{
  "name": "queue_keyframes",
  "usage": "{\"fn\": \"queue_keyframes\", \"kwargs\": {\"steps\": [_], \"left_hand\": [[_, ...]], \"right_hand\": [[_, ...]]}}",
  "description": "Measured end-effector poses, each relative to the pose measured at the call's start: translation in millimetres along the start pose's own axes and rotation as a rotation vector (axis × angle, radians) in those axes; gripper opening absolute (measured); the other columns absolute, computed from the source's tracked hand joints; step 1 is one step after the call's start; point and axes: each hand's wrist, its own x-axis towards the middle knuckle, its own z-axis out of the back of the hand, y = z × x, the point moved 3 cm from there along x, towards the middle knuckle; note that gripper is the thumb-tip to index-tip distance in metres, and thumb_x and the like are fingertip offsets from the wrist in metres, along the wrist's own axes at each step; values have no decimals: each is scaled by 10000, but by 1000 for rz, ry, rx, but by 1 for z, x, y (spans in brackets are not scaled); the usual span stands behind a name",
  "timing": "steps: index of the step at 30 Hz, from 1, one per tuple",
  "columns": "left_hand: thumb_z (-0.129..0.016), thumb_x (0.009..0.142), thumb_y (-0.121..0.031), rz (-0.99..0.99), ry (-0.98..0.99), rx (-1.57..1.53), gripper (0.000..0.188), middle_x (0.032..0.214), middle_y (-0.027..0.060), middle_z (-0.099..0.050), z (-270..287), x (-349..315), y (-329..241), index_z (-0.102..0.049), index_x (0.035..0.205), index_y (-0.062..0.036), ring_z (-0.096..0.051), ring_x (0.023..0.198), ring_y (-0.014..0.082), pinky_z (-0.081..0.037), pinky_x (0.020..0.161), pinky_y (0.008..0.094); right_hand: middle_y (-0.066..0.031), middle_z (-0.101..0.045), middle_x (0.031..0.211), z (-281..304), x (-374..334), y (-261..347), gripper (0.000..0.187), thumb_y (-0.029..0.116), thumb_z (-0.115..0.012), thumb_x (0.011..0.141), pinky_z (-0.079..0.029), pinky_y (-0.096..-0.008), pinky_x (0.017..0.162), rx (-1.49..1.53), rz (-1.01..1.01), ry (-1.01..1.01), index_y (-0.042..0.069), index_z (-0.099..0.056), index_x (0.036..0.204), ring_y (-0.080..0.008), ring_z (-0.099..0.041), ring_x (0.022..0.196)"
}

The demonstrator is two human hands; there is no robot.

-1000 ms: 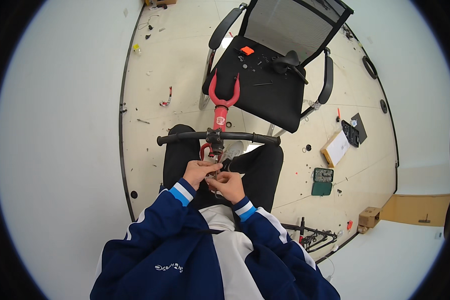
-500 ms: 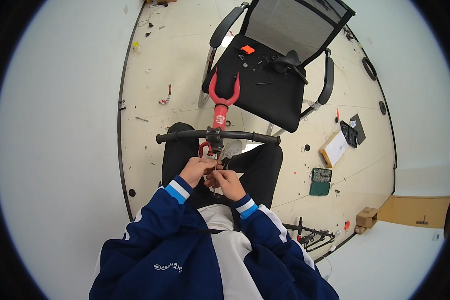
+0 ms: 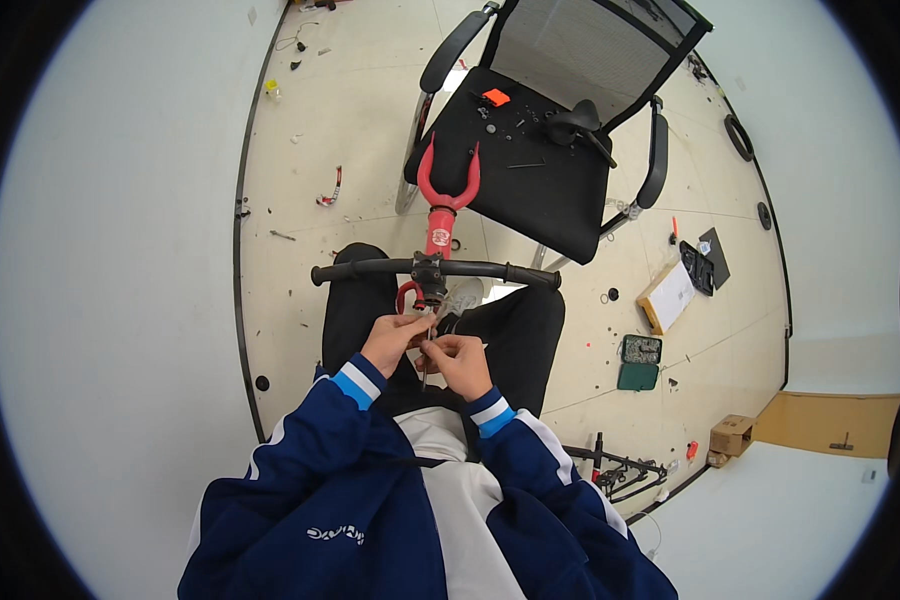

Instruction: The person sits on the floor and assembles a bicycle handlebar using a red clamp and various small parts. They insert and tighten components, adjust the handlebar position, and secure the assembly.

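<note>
A red bicycle fork (image 3: 439, 232) lies in front of me, its prongs toward the chair. The black handlebar (image 3: 480, 269) crosses it, held by a black stem (image 3: 428, 270) above my knees. Just below the stem, my left hand (image 3: 394, 341) is closed in a pinch; what its fingertips hold is too small to make out. Close beside it, my right hand (image 3: 459, 364) pinches a thin metal rod (image 3: 425, 378), whose lower end sticks out toward my lap. The rod's upper end is hidden by my fingers.
Ahead stands a black mesh chair (image 3: 530, 190), with a bicycle saddle (image 3: 574, 126), an orange piece (image 3: 495, 97) and small parts on its seat. On the floor to the right are a green case (image 3: 639, 376), a white-topped box (image 3: 668, 297) and a black bicycle frame (image 3: 625, 476).
My right hand's fingers have shifted their grip, and the thin rod has turned slightly, its lower end moving left. My left hand stays below the stem.
</note>
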Motion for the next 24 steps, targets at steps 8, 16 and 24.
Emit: {"fn": "queue_keyframes", "kwargs": {"steps": [8, 16, 24], "left_hand": [[-741, 900, -96, 3, 48, 76, 180, 860, 79, -721, 9, 9, 2, -732, 1019, 39, -641, 707, 128, -489, 626, 249], [-815, 832, -104, -89, -94, 112, 171, 845, 67, -719, -1, 2, 0, -744, 925, 21, -632, 729, 125, -498, 681, 271], [-685, 958, -187, 37, 153, -22, 254, 895, 83, -705, 2, -2, -3, -710, 1069, 40, -646, 743, 147, -513, 690, 275]], "right_hand": [[-158, -735, 841, 0, 2, 4, 260, 157, -631, 981, -590, -286, 671, 250, -189, 152, -100, -668, 981, -192, -728, 737], [-128, -713, 710, 3, 0, 3, 230, 133, -745, 899, -566, -273, 556, -61, -60, -69, -81, -662, 920, -156, -686, 570], [-145, -737, 879, 5, 0, 3, 222, 128, -586, 999, -597, -287, 667, 317, -241, 86, -74, -675, 1026, -192, -727, 743]]}}
